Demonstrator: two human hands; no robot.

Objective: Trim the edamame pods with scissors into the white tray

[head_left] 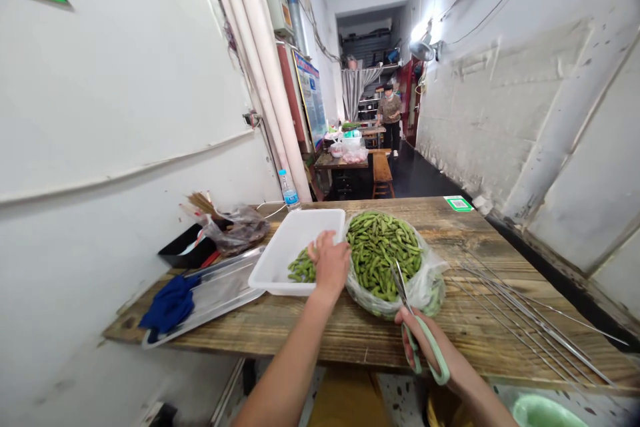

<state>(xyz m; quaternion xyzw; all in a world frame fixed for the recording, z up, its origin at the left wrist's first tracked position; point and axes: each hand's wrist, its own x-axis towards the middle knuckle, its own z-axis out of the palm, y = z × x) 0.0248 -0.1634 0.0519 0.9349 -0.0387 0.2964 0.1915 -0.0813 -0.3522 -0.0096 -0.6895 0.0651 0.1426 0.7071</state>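
Observation:
My left hand (330, 260) hangs over the right side of a white plastic bin (285, 240), its fingers bent but apart, with nothing visible in them. Just below those fingers lies a small heap of green edamame pods (301, 268) in the bin. In my right hand (425, 333) are scissors (434, 347) with pale green handles, their metal blades pointing up and away over the near right rim of a clear plastic bag (433, 280). The bag is filled with a big mound of edamame pods (383, 247) and stands right beside the bin.
Long metal skewers (525, 317) lie on the wooden table (450, 233) at right. At left are a tray (225, 297), a blue cloth (173, 303), a black box (187, 247) and a water bottle (289, 192). A person (390, 113) stands far back.

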